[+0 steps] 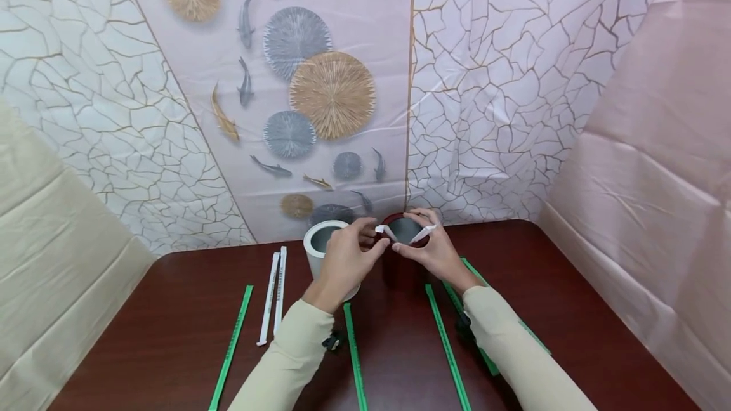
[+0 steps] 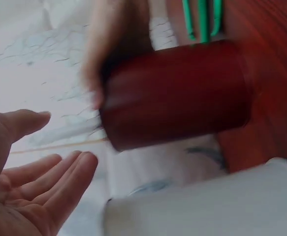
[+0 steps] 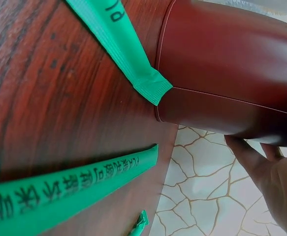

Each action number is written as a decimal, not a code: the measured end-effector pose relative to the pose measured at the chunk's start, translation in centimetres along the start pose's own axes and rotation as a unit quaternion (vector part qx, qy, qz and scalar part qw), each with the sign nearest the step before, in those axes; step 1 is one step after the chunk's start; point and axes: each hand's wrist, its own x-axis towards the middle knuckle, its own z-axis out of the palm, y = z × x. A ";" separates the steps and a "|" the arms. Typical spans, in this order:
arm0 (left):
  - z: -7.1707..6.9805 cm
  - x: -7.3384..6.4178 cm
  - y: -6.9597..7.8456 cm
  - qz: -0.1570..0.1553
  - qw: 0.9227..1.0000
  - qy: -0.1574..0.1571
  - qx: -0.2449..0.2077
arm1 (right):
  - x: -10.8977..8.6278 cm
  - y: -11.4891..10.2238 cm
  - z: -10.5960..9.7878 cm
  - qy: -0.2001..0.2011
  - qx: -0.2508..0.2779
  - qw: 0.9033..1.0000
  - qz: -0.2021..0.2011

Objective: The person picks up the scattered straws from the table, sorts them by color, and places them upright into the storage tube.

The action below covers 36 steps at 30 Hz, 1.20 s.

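Observation:
A dark red cylindrical holder (image 1: pixel 405 229) with a grey inside stands at the table's back. Two slim white wrapped sticks (image 1: pixel 424 233) poke out of its mouth, leaning apart. My right hand (image 1: pixel 436 252) grips this holder near its rim, thumb in front and fingers behind; in the right wrist view the thumb touches its side. Over the left of the rim is my left hand (image 1: pixel 349 259), beside one white stick end. The left wrist view shows this hand (image 2: pixel 40 182) with thumb and fingers apart and nothing between them. A white cylindrical holder (image 1: pixel 314 259) stands behind my left wrist.
Two white wrapped sticks (image 1: pixel 280 290) lie left of the white holder. Several green wrapped sticks lie about the dark red table (image 1: pixel 171 322), one green stick (image 1: pixel 231 347) far left and another green stick (image 1: pixel 448 347) right of middle. A patterned cloth (image 1: pixel 337 94) hangs behind.

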 end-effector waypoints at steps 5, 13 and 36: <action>-5.0 -0.3 0.6 -0.003 1.000 0.022 -0.020 | 0.1 -0.2 -0.7 0.002 -0.005 1.000 0.007; -12.7 0.4 -2.5 -0.086 0.995 0.004 0.047 | -0.1 0.0 -2.3 0.019 -0.016 1.000 0.007; -8.6 -4.2 -16.8 -0.320 0.910 -0.118 0.236 | 0.1 0.1 0.0 -0.001 0.000 1.000 -0.003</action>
